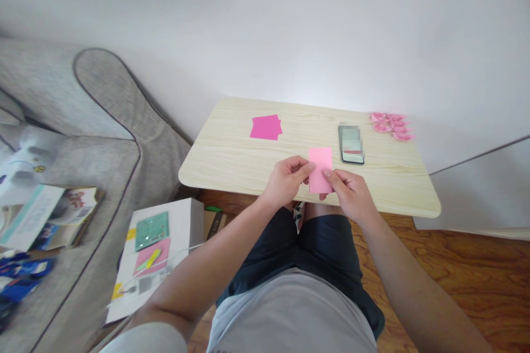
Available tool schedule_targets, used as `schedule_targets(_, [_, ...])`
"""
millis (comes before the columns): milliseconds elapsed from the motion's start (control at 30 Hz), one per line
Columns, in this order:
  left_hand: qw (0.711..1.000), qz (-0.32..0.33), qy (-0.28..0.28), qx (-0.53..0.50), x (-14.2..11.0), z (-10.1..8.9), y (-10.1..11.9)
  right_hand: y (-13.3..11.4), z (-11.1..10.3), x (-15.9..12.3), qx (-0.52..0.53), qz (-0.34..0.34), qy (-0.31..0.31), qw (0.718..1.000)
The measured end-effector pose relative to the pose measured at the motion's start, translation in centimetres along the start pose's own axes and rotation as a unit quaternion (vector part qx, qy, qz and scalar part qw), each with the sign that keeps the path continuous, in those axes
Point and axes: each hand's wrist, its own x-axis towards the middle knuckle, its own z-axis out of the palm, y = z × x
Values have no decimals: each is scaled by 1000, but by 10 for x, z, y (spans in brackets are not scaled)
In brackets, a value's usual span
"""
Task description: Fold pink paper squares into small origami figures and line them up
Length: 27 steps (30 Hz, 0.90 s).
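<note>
A light pink sheet of paper (320, 168), folded to a tall rectangle, is held over the near edge of a small pale wooden table (232, 154). My left hand (285, 179) pinches its left edge with thumb and fingers closed. My right hand (350, 194) grips its lower right corner, fingers closed on it. A small stack of darker pink square sheets (265, 127) lies on the table's far left part.
A phone (351, 144) lies face up just right of the held paper. Several folded pink paper pieces (391, 125) sit at the far right corner. A grey sofa (83, 138) with books stands left; a white box (155, 248) rests on the floor.
</note>
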Motion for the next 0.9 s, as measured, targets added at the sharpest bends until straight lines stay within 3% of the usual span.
schedule_targets(233, [1000,-18,11,5,21,-4,6,5,-2,24,58,6,-25,998])
schedule_targets(433, [999,-34,-9,23,42,-6,3,16,-3,48,41,-14,10,999])
schedule_targets(600, [997,-43,-9,61,53,-10,-6,20,-1,57,41,13,16,999])
schedule_targets(733, [995,-52,-41,73,56,-18,-13,28,0,66,120,40,-15,992])
schedule_targets(900, [994,-55,-72,68,55,-24,-17,36,3,74,124,35,-1,992])
